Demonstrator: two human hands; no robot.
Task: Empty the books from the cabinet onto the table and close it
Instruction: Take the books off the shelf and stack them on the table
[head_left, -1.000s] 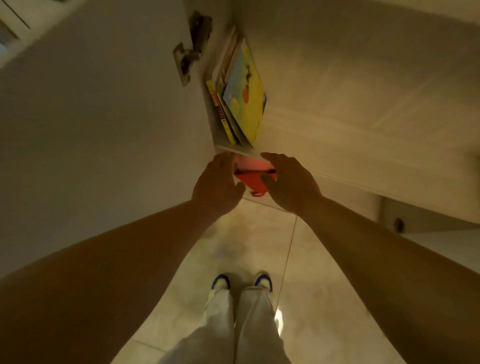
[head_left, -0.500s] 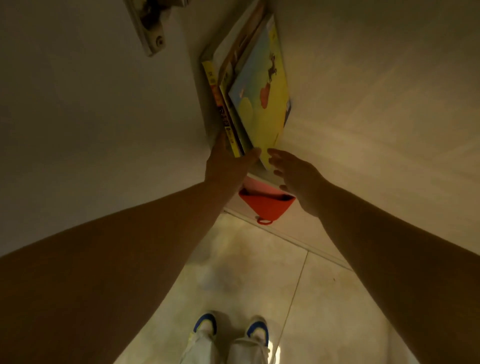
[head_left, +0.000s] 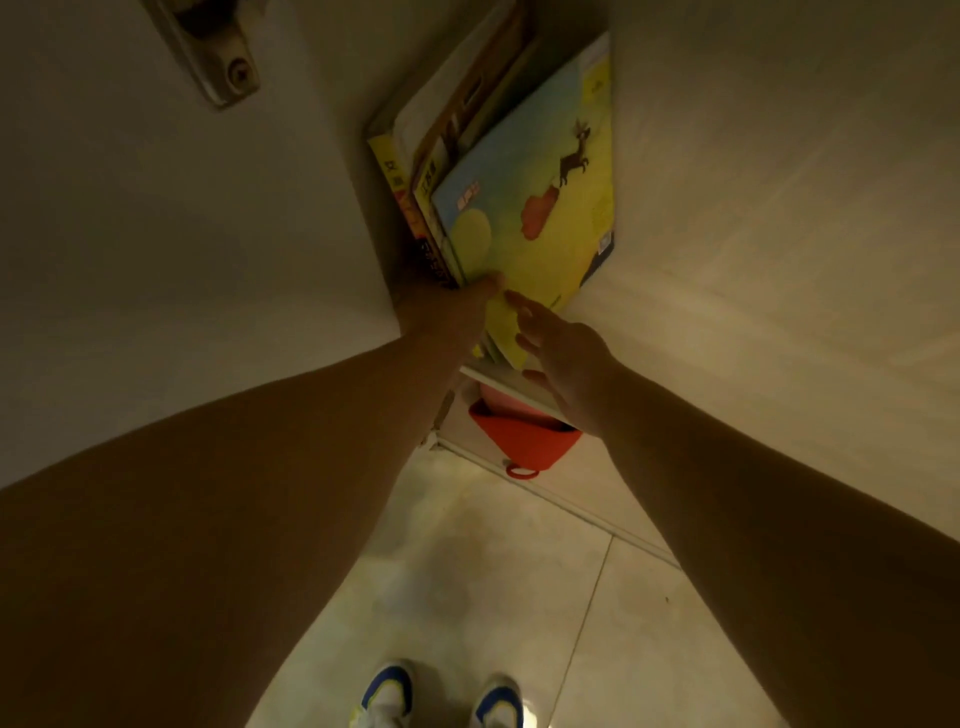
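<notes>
Several books (head_left: 441, 171) stand leaning together on a cabinet shelf (head_left: 498, 382), with a large yellow and blue picture book (head_left: 535, 208) in front. My left hand (head_left: 447, 312) reaches in at the lower left of the stack, thumb against the picture book's bottom corner and fingers hidden behind the books. To the right, my right hand (head_left: 566, 358) has its fingers spread, the fingertips at the picture book's lower edge. The open cabinet door (head_left: 182, 234) stands to the left.
A metal hinge (head_left: 218, 57) is fixed on the door at upper left. A red pouch with a ring (head_left: 524, 441) hangs out of the lower shelf. The closed cabinet front (head_left: 779, 260) fills the right. My shoes (head_left: 441, 696) stand on the tiled floor below.
Both hands rose from the lower shelf edge up to the books. My left hand has slid in beside the stack, and my right hand has come to the picture book's lower edge.
</notes>
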